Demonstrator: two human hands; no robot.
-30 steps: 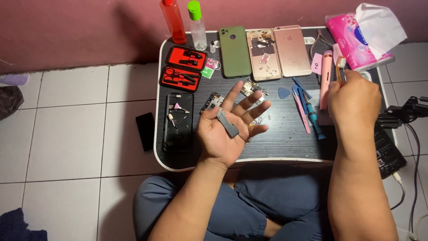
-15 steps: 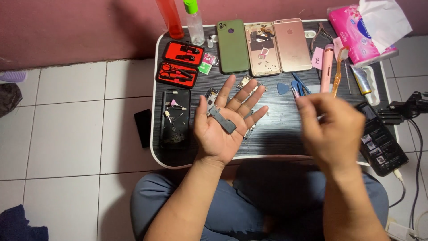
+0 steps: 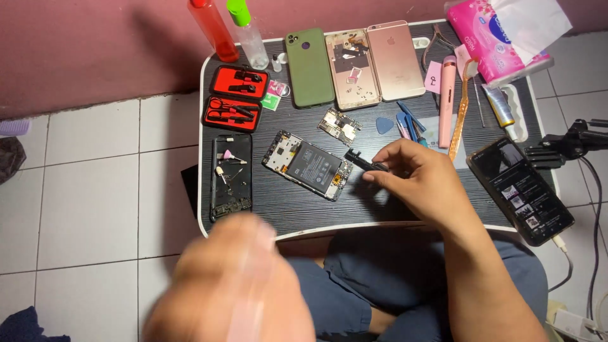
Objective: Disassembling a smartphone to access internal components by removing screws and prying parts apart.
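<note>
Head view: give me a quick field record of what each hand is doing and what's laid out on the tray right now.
right hand: pinches a small dark part in its fingertips, above the tray
left hand: blurred, close to the camera, off the tray; cannot tell if it holds anything
opened phone: flat, battery showing, just left of the small dark part
tray: dark lap table with a white rim
back row: green phone case, stripped phone back, pink phone
left side: red tool case
right edge: lit phone

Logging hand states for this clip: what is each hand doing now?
Left hand: blurred, state cannot be told.
Right hand: fingers pinch a small black part.
</note>
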